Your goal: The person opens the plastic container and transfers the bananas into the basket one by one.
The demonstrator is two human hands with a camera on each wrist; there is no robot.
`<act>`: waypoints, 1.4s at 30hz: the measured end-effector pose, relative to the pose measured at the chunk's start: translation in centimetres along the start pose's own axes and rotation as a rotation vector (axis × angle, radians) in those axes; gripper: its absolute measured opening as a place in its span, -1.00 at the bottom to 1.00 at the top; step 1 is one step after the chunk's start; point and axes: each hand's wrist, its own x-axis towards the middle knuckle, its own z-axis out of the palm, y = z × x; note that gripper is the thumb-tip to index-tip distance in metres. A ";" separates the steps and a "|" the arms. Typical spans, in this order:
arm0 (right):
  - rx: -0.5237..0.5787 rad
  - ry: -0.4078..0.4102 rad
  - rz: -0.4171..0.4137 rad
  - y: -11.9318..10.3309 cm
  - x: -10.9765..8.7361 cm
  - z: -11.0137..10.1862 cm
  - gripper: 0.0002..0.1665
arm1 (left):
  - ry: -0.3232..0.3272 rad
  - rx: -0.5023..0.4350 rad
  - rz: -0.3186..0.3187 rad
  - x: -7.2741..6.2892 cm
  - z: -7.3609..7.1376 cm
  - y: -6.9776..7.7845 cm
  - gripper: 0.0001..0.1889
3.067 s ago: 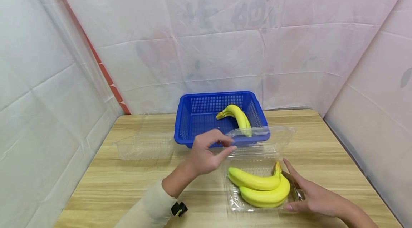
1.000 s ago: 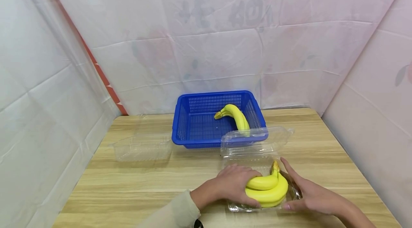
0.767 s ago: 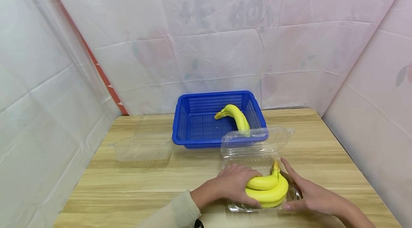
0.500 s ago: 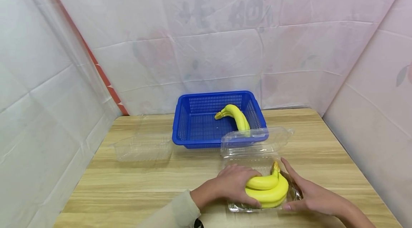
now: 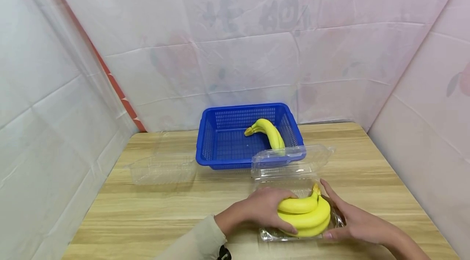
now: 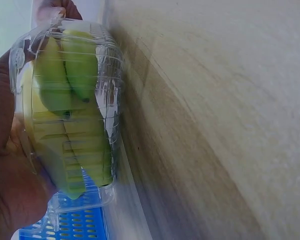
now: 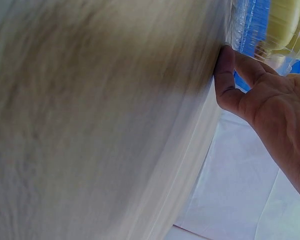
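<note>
In the head view, a bunch of yellow bananas with green tips lies in the base of a clear plastic clamshell container, its lid tipped back. My left hand grips the bunch from the left, thumb at the front and fingers behind. At the container's right end, my right hand holds the sides between thumb and fingers. Seen from the left wrist, the bananas show through the ribbed plastic wall, with the left palm alongside. In the right wrist view, the right fingertips meet the container's edge.
Behind the container stands a blue plastic basket with another bunch of bananas inside; the raised lid overlaps its front rim. A second clear clamshell, lid up, stands at left on the wooden table. White sheets hang around it.
My left hand came down from beside the lid and took hold of the bananas. In the last half second the bunch shifted slightly, showing more of its underside. My right hand stayed in place.
</note>
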 end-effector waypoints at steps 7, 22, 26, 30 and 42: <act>0.008 -0.007 0.016 -0.2 0.0 -0.2 0.56 | 0.013 -0.068 0.008 -0.2 -0.2 -0.1 -0.25; 0.065 -0.004 -0.025 0.1 -0.1 -0.1 0.54 | 0.051 -0.327 0.052 -0.6 -0.7 -0.4 -0.17; 0.085 -0.005 -0.036 -0.1 0.0 -0.1 0.52 | 0.070 -0.373 0.065 -0.9 -1.0 -0.4 -0.16; 0.085 0.003 -0.053 -0.2 0.1 0.1 0.50 | 0.100 -0.372 0.093 -1.4 -1.4 -0.3 -0.18; 0.095 -0.013 -0.055 -0.2 0.2 -0.1 0.48 | 0.200 -0.298 0.197 -3.2 -2.7 0.1 -0.18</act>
